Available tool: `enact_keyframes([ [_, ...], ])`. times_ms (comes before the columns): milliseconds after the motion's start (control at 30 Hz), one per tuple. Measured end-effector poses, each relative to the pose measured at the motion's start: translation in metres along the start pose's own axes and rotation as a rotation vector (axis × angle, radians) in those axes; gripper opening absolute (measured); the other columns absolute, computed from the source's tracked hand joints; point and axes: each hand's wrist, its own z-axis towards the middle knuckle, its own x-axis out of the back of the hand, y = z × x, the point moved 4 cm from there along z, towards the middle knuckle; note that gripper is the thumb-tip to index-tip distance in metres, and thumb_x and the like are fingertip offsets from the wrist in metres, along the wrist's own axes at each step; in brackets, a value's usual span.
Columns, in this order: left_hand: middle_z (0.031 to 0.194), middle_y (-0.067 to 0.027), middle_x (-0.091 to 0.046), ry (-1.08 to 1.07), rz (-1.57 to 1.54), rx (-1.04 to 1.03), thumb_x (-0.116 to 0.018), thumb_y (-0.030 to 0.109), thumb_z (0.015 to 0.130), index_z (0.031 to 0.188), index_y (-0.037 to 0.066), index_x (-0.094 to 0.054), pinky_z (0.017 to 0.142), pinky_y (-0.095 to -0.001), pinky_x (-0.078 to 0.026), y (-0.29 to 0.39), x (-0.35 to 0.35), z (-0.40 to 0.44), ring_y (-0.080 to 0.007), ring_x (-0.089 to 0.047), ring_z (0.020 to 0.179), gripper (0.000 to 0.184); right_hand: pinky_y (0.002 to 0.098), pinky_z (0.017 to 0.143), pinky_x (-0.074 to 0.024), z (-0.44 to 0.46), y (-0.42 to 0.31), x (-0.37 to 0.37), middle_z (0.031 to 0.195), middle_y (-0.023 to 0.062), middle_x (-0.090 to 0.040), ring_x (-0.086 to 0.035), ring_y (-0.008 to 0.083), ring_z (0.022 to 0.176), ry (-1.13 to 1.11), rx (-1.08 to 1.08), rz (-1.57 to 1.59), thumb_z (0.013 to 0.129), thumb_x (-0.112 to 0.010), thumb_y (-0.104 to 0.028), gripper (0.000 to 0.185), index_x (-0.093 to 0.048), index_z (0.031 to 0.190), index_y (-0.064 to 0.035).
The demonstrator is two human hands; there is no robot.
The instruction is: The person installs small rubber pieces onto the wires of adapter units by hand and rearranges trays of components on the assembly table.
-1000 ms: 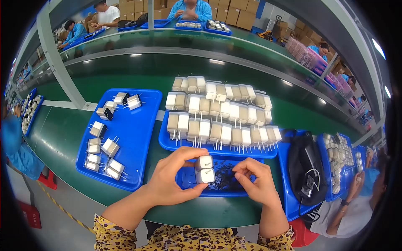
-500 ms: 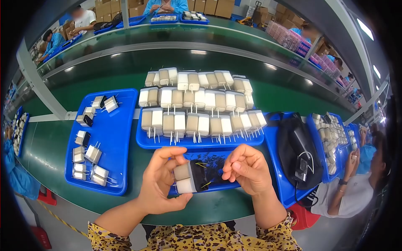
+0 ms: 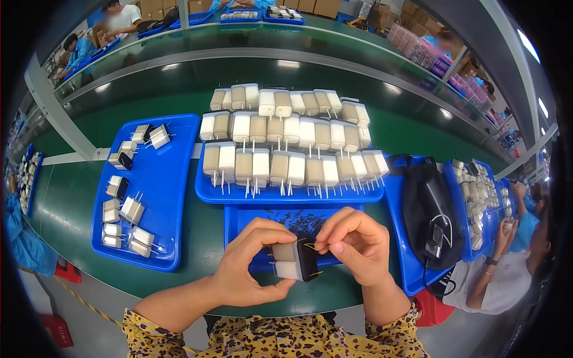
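Observation:
My left hand (image 3: 253, 262) grips a pair of plug housings (image 3: 286, 260), one beige and one white, tilted with a black end facing right. Thin yellow wires stick out of that black end. At its upper wire, my right hand (image 3: 358, 241) pinches with thumb and index finger; whether a small piece is between the fingertips is too small to tell. Behind the hands lies a blue tray (image 3: 236, 218) with small black pieces (image 3: 301, 223). Rows of beige and white housings (image 3: 277, 164) with prongs are stacked on a larger blue tray (image 3: 209, 194) farther back.
A blue tray (image 3: 170, 230) on the left holds several loose housings (image 3: 132, 210). On the right, another tray (image 3: 412, 280) carries a black bag (image 3: 418, 209) and a cabled adapter (image 3: 434, 238). A co-worker's arm (image 3: 494, 256) shows at the far right; others sit across the line.
The held housings turned from prongs up to black end facing right, then shifted right. My right hand closed its fingers and came to the upper yellow wire. The view also moved.

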Motion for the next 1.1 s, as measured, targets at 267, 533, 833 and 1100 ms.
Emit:
enact_keyframes([
  [267, 0.112, -0.0147, -0.058, -0.122, 0.185, -0.069, -0.081, 0.008, 0.068, 0.123, 0.005, -0.055, 0.079, -0.0346, -0.053, 0.005, -0.006, 0.003, -0.0295, -0.060, 0.097, 0.061, 0.0331, 0.084, -0.0558, 0.000, -0.004, -0.004, 0.101, 0.0197, -0.061, -0.064, 0.0205, 0.090, -0.018, 0.045, 0.029, 0.091, -0.059, 0.005, 0.005, -0.059, 0.095, 0.0068],
  [533, 0.108, -0.0139, -0.050, -0.179, 0.206, -0.102, -0.079, 0.010, 0.071, 0.141, 0.011, -0.049, 0.072, -0.0322, -0.052, 0.009, -0.008, 0.003, -0.0262, -0.059, 0.086, 0.076, 0.0263, 0.075, -0.0507, 0.002, -0.005, 0.003, 0.097, 0.0159, -0.060, -0.061, 0.0168, 0.084, 0.008, 0.099, -0.261, 0.089, -0.061, 0.005, 0.004, -0.060, 0.093, 0.0059],
  [833, 0.101, -0.0089, -0.037, -0.289, 0.303, -0.107, -0.077, 0.016, 0.075, 0.132, 0.017, -0.061, 0.056, -0.0250, -0.041, 0.008, -0.010, 0.001, -0.0127, -0.044, 0.065, 0.059, 0.0285, 0.076, -0.0511, 0.000, -0.002, -0.001, 0.102, 0.0170, -0.061, -0.061, 0.0173, 0.084, 0.057, 0.055, -0.175, 0.090, -0.059, 0.002, 0.003, -0.058, 0.093, 0.0032],
  [1100, 0.098, -0.0098, -0.037, -0.402, 0.320, -0.030, -0.073, 0.016, 0.077, 0.133, 0.022, -0.057, 0.065, -0.0313, -0.054, 0.004, -0.015, -0.001, -0.0203, -0.054, 0.079, 0.058, 0.0332, 0.070, -0.0494, 0.008, -0.004, -0.008, 0.096, 0.0158, -0.070, -0.063, 0.0231, 0.077, -0.176, 0.232, -0.605, 0.086, -0.063, -0.001, 0.005, -0.059, 0.089, -0.0025],
])
